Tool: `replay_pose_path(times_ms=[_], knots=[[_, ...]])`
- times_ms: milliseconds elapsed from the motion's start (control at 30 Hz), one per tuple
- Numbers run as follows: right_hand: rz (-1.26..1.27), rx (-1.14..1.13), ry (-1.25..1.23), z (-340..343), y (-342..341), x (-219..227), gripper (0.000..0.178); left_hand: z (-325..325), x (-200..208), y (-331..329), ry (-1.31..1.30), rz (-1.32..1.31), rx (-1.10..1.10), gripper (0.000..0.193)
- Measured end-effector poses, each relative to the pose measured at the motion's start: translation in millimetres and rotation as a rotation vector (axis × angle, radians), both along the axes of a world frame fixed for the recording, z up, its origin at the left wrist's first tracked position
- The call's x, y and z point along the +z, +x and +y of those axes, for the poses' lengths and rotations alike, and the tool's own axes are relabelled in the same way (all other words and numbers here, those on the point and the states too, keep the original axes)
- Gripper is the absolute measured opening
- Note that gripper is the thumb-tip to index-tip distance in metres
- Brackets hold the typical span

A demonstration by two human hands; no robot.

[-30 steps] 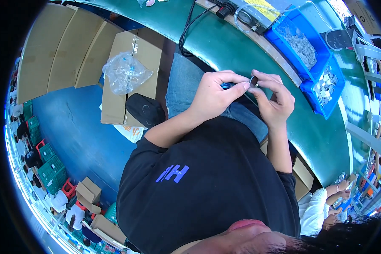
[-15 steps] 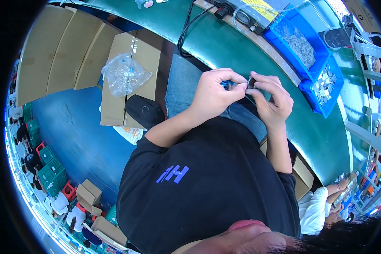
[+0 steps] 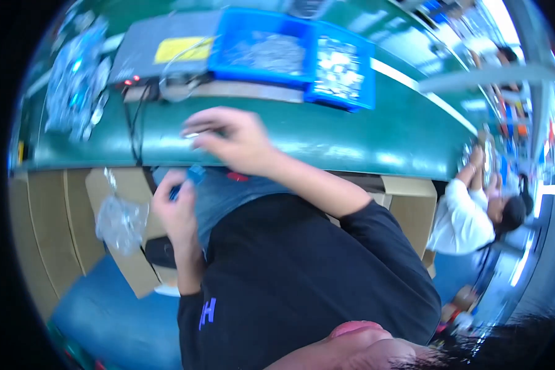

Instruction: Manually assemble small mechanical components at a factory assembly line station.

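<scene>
Counter (image 3: 345, 145): long, green.
Blue bins (image 3: 259, 76): on the counter's far side.
Right hand (image 3: 240, 142): over the counter, pinching a small shiny piece (image 3: 192, 135).
Left hand (image 3: 179, 213): just off the counter's near edge, curled around a blue thing (image 3: 174, 193), blurred from here.

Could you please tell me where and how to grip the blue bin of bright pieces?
The blue bin of bright pieces is probably best gripped by its right-hand rim, from the right: it is open-topped, another blue bin adjoins its left, and green tabletop lies opposite.
</scene>
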State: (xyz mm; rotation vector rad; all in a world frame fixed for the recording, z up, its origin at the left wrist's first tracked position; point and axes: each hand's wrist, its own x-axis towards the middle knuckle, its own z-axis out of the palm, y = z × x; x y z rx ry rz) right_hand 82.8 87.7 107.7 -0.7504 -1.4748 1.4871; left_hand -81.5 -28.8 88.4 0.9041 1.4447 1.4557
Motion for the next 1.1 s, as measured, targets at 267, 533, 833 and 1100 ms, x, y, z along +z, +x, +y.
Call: replay_pose_path(times_ms=[267, 533, 833, 1100], knots=[[-0.752, -0.042, 1.135, 68.1, -134.5, -5.1, 0.010, -30.6, -42.5, -42.3, -0.083, -0.154, 0.216, 0.017], [-0.399, -0.078, 0.941, 99.7, -169.8, -14.2, 0.033, -30.1, -23.8, -25.3, -0.020, -0.342, 0.048, 0.010], [-0.465, 0.315, 0.547, 16.1, -44.2, 44.1, 0.022, -1.8, -13.1, -12.6, 0.058, -0.670, 0.017, 0.011], [-0.328, 0.255, 0.336, -2.7, -9.1, 12.8, 0.020, 26.4, -14.8, 11.4, 0.111, -0.991, -0.230, 0.016]])
